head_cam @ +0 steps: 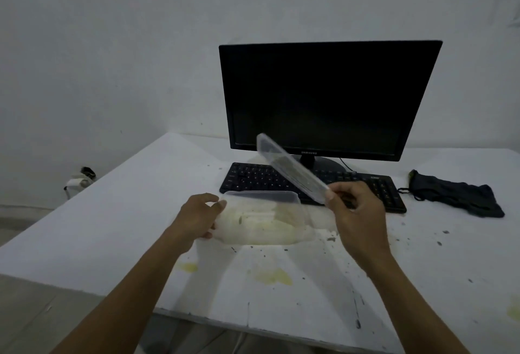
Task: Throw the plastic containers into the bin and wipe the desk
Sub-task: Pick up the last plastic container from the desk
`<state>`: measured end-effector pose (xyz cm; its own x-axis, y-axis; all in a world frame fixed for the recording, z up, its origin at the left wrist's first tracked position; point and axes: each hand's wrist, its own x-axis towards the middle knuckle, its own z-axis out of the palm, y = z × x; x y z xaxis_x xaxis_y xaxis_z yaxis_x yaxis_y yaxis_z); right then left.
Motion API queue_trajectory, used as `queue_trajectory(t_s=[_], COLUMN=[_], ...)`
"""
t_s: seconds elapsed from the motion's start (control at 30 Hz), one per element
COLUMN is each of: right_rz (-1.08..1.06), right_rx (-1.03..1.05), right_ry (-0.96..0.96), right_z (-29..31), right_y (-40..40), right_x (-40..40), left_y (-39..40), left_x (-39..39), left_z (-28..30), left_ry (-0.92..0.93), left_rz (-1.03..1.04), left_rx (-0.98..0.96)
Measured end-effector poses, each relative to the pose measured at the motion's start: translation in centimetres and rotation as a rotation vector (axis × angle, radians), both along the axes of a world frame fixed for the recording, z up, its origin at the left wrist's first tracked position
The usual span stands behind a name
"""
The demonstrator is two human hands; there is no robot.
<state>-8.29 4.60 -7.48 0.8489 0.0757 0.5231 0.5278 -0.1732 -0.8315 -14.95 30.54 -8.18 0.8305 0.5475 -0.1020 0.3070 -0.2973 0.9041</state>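
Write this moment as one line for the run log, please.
left hand: grips plastic container on desk | right hand: pinches clear lid, raised, tilted | yellow stains: unwiped | bin: unseen

Desk point(112, 230): white, stained yellow, speckled.
Far: monitor point(329, 97), keyboard point(377, 184).
Far right: dark cloth point(461, 196).
Centre: container point(261, 218), perhaps resting.

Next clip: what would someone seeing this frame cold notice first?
The two hands at centre: the left hand grips the side of a clear rectangular plastic container smeared with residue, while the right hand pinches its clear flat plastic lid, tilted up in front of the black keyboard. Behind stands a dark, switched-off black monitor. Yellowish stains and dark specks mark the white desk nearer the camera.
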Motion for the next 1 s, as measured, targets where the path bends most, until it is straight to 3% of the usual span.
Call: queue_trajectory(t_s=[0.1, 0.27, 0.33, 0.47, 0.6, 0.7, 1.0], right_rz=[0.042, 0.135, 0.16, 0.222, 0.249, 0.241, 0.067], right_rx=[-0.104, -0.245, -0.259, -0.299, -0.214, -0.191, -0.423], right_ry=[-0.154, -0.292, -0.324, -0.343, -0.075, 0.007, -0.081], right_z=[-0.2, -1.3, -1.5, -1.8, -2.6, -3.1, -4.5], right_y=[1.0, 2.3, 2.7, 2.7, 2.4, 2.2, 2.7], right_x=[0.0, 0.4, 0.3, 0.5, 1.0, 0.7, -0.6], left_y=[0.3, 0.0, -0.2, -0.4, -1.1, -2.1, -4.0], left_x=[0.0, -0.2, -0.2, -0.4, -0.9, -1.2, -1.9], left_z=[0.6, 3.4, 3.8, 3.5, 2.4, 0.9, -0.9], left_ry=[-0.089, -0.137, -0.128, -0.144, -0.166, -0.173, -0.126], left_rz=[0.075, 0.134, 0.13, 0.148, 0.163, 0.191, 0.247], left_rx=[0.112, -0.238, -0.284, -0.212, -0.125, -0.055, 0.172])
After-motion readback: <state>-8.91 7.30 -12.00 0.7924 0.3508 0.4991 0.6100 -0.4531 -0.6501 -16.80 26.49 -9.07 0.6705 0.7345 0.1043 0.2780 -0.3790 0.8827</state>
